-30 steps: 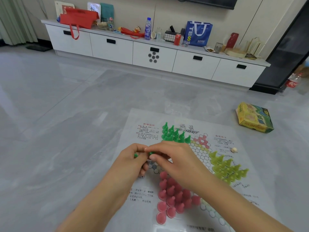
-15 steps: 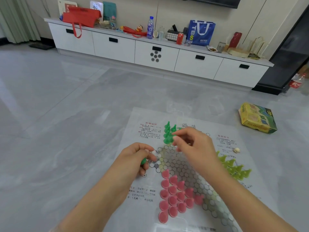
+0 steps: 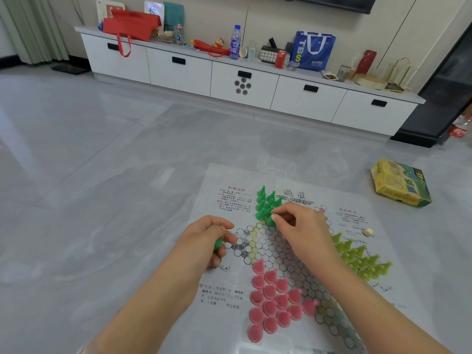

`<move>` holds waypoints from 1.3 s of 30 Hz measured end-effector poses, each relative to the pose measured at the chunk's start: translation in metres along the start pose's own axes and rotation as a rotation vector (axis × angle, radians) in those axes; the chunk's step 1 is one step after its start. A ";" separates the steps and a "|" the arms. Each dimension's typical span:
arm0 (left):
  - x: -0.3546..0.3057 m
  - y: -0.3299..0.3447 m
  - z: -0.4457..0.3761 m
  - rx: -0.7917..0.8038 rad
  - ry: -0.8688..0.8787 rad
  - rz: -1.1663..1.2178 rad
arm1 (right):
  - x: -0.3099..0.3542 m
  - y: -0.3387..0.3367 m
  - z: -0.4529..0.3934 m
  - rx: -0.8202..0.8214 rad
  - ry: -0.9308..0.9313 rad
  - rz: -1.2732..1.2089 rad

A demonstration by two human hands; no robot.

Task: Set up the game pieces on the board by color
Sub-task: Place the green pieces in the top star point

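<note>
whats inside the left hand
The left hand is curled round at least one green piece, which peeks out between thumb and fingers. Whether more pieces sit deeper in the palm cannot be seen: the fingers cover it.

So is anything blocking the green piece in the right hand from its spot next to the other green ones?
Nothing visible blocks it. The right hand pinches a green piece right at the near edge of the green group, with open board circles just beside it. The left hand holds more green pieces off to the side.
</note>
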State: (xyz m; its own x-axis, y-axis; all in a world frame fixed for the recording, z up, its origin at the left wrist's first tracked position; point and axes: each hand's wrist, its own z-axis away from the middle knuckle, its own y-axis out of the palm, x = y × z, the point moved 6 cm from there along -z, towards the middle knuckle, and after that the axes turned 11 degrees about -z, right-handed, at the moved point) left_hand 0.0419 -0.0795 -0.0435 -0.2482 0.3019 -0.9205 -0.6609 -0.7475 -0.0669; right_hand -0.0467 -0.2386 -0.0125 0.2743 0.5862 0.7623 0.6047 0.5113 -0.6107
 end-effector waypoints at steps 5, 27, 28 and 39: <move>0.000 0.001 0.001 0.004 -0.002 -0.014 | 0.000 0.001 -0.001 0.001 -0.010 0.018; -0.001 0.002 0.003 0.031 -0.012 0.131 | 0.008 -0.007 0.005 0.011 -0.007 0.023; -0.001 0.004 0.004 0.052 -0.039 0.221 | 0.014 -0.007 0.008 0.015 -0.037 0.011; -0.006 0.024 0.010 0.307 -0.011 0.451 | 0.065 0.028 0.027 0.271 -0.285 0.006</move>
State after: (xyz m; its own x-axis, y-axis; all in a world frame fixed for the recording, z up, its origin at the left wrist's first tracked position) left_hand 0.0208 -0.0933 -0.0361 -0.5614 -0.0016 -0.8275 -0.6632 -0.5972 0.4511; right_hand -0.0319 -0.1696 0.0143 0.0354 0.7211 0.6919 0.3741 0.6324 -0.6783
